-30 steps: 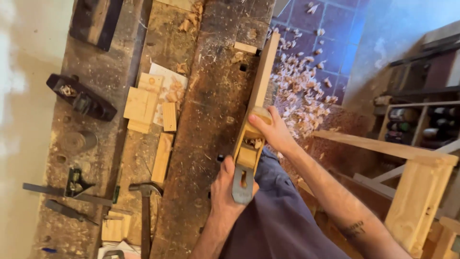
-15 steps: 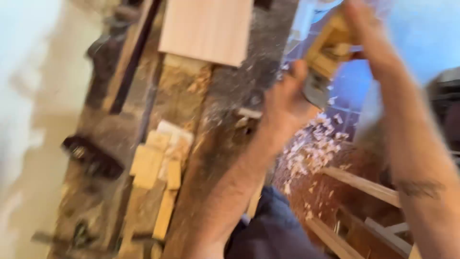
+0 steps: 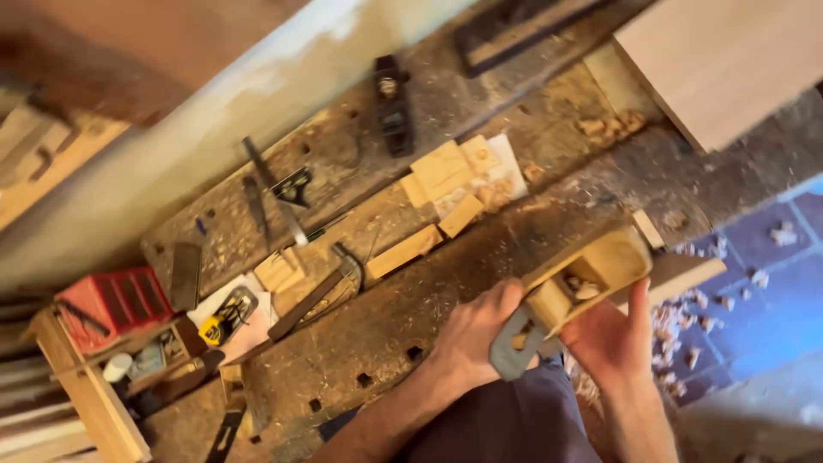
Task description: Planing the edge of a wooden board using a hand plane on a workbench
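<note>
At lower right of the frame, wooden hand plane (image 3: 587,279) on the edge of a board (image 3: 686,273); left hand (image 3: 471,334) wrapped round its rear handle, right hand (image 3: 610,336) cupping its side. Hammer (image 3: 321,287) on workbench (image 3: 386,334) at centre.

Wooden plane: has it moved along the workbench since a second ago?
Yes. The wooden plane, held by the left hand and right hand, has come back along the workbench edge, off the narrow board it was on.
</note>
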